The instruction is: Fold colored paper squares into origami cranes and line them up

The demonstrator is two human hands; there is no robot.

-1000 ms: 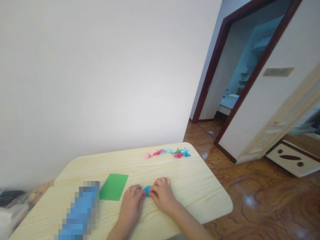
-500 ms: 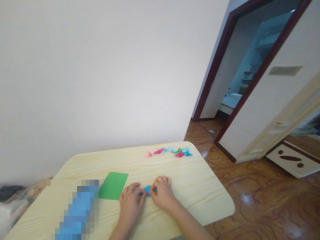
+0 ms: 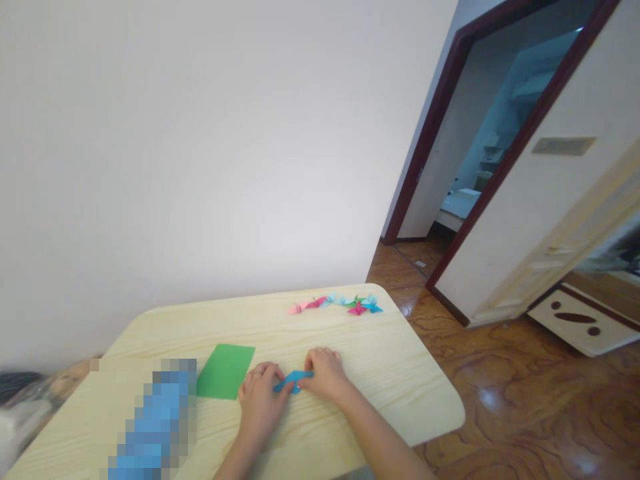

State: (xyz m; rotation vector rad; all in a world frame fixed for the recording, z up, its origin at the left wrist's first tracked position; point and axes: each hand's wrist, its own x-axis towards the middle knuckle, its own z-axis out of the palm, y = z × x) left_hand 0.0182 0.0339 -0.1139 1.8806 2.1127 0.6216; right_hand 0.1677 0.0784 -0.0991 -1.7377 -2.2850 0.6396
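Observation:
A small piece of folded blue paper [image 3: 295,380] is held between my two hands, low over the near part of the table. My left hand [image 3: 263,393] pinches its left end with thumb and fingers. At the opposite end, the thumb and fingers of my right hand [image 3: 326,372] are closed on the paper. A flat green paper sheet [image 3: 227,371] lies just left of my left hand. Toward the back right of the table sit several small folded paper figures [image 3: 357,308] in pink, red, green and blue.
The pale wooden table [image 3: 400,387] has rounded corners and stands against a white wall [image 3: 200,147]. A pixelated blue object [image 3: 155,420] is at the table's left. On the right are a dark-framed doorway [image 3: 450,87], a wooden floor [image 3: 440,347] and a white drawer [image 3: 575,317].
More of the blue paper shows now, stretched wider between my hands. My right fingers have shifted to its right end. The view has turned very slightly.

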